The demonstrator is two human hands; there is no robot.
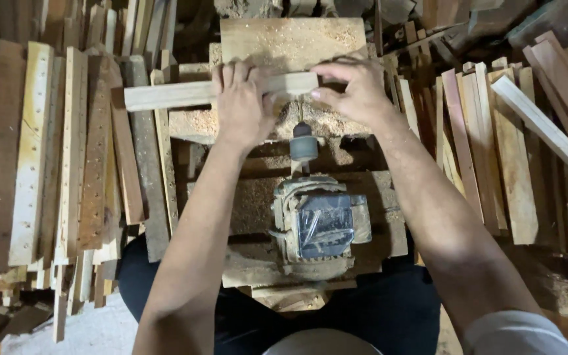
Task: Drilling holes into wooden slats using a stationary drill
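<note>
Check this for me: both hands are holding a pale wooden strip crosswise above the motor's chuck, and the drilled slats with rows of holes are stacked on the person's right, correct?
Not quite. The head view shows the drilled slats stacked on the person's left, not right. The rest holds: left hand and right hand grip the pale wooden strip crosswise above the motor's chuck.

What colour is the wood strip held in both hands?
Pale, light tan, the wood strip is lighter than the boards around it; the head view shows it best.
</note>
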